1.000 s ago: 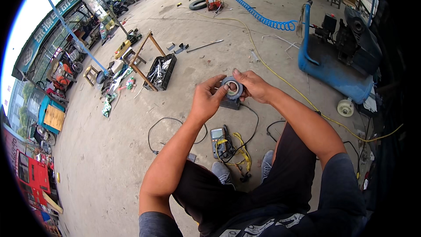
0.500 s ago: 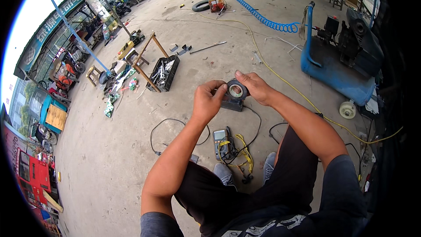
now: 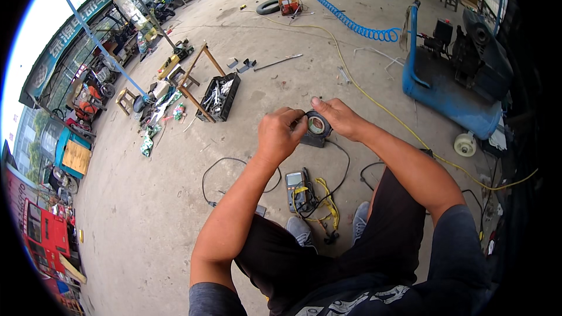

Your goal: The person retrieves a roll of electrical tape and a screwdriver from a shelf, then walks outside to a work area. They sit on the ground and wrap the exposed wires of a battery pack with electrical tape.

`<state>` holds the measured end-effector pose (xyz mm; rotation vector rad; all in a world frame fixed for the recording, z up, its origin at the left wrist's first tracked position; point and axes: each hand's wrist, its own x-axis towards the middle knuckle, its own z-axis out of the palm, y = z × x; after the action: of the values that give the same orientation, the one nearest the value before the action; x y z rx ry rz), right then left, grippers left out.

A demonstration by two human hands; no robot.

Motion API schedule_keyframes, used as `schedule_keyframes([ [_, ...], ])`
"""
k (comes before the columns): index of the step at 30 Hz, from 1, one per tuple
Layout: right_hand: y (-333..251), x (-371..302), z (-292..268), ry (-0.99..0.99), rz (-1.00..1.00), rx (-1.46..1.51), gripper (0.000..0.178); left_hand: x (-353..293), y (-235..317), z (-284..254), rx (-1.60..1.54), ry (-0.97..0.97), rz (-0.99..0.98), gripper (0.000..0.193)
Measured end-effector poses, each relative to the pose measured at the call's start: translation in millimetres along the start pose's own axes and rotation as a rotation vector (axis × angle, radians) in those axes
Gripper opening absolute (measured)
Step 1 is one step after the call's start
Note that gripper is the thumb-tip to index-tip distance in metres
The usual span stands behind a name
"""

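A roll of black electrical tape (image 3: 326, 127) is held up in front of me, its pale core facing me. The fingers of my right hand (image 3: 341, 119) grip it from the right, thumb pointing up. At the roll's left edge, my left hand (image 3: 281, 131) is closed, thumb and forefinger pinched on the tape. Fingers hide the exact spot they pinch. Just below and behind the roll is a black box-shaped device (image 3: 313, 140) with a black cable (image 3: 349, 164). A multimeter (image 3: 297, 181) with yellow and black leads (image 3: 329, 199) lies on the ground before my shoes.
A black crate (image 3: 225, 108) of tools stands ahead left, beside a wooden-legged frame (image 3: 202, 61). On the right is a blue air compressor (image 3: 451, 102). A yellow hose (image 3: 374, 102) crosses the concrete, and a blue coiled hose (image 3: 351, 23) lies farther off.
My left hand has shifted slightly right and turned, with its fingers now overlapping the roll's left edge more. The tape roll has tilted a little in my right hand.
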<state>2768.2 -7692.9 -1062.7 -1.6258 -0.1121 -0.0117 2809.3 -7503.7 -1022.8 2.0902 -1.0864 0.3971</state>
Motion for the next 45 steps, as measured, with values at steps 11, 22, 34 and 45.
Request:
schedule_keyframes([
  [11,-11.5,-1.8,0.0,-0.014,0.11,-0.03,0.071,2.0,-1.4,-1.6,-0.02,-0.05,0.019,0.014],
  [22,-10.4,-3.6,-2.4,-0.024,0.103,-0.028,0.071,1.3,-1.4,-0.1,-0.008,-0.069,0.016,0.014],
  [34,-8.0,-3.0,-1.6,-0.013,0.087,0.006,0.07,-0.6,-1.3,0.8,0.004,-0.06,0.022,0.013],
  [45,-10.4,-3.4,0.1,-0.002,0.092,-0.003,0.072,-0.8,2.4,0.5,-0.051,-0.062,-0.028,0.015],
])
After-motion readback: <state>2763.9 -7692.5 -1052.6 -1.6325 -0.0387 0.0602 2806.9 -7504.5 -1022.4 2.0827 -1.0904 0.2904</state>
